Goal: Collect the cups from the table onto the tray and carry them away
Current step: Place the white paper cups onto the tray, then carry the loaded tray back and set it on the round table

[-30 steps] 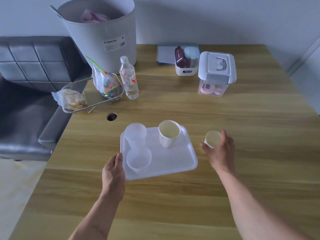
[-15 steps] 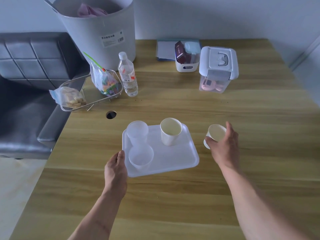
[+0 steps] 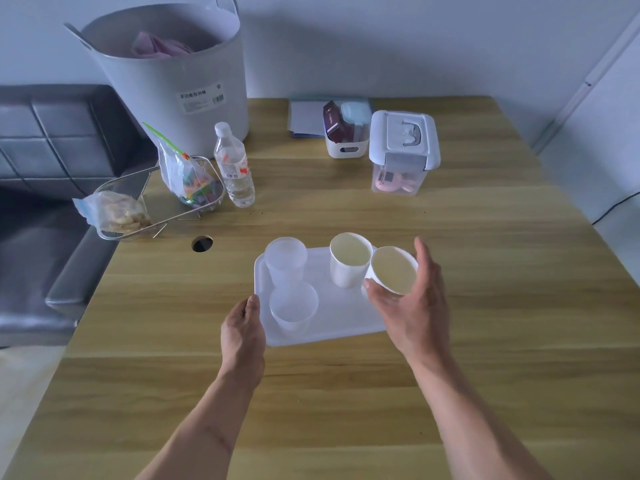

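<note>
A white tray [image 3: 341, 315] lies on the wooden table [image 3: 485, 306]. On it stand two frosted plastic cups, one at the back left [image 3: 285, 261] and one in front of it [image 3: 293, 306], plus a white paper cup [image 3: 349, 263] at the back. My right hand [image 3: 414, 306] holds a second paper cup [image 3: 393, 270], tilted, above the tray's right edge and close beside the standing paper cup. My left hand [image 3: 242, 330] rests against the tray's front left edge, fingers curled at the rim.
Behind the tray: a water bottle [image 3: 234, 168], a wire basket [image 3: 156, 202] with snack bags, a big grey tub [image 3: 173, 81], a small white bin [image 3: 346, 143], a lidded clear box [image 3: 401, 154]. A cable hole [image 3: 202, 244] is left of the tray. A dark sofa [image 3: 45, 202] borders the left.
My right hand has lifted the paper cup off the table and carried it left, over the tray's right edge. My left hand has stayed at the tray.
</note>
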